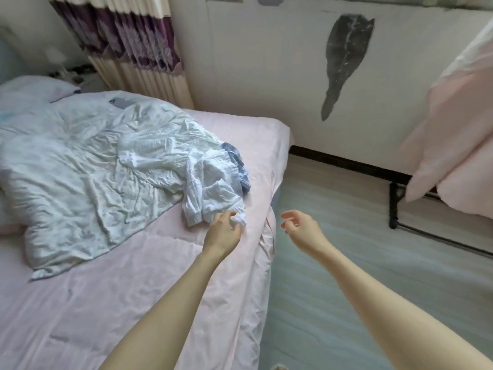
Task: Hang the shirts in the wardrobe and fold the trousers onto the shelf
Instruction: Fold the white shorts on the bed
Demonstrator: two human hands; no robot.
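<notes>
A crumpled white garment lies near the right edge of the bed, which has a pink sheet. A blue striped garment pokes out from under it on the right. My left hand pinches the near hem of the white garment. Past the bed edge, my right hand hovers over the floor with loosely curled fingers and holds nothing. No wardrobe or shelf is in view.
A rumpled white quilt covers the left of the bed, with a pillow behind it. A curtain hangs at the back. A pink cloth hangs over a black rack at the right. Pale floor runs beside the bed.
</notes>
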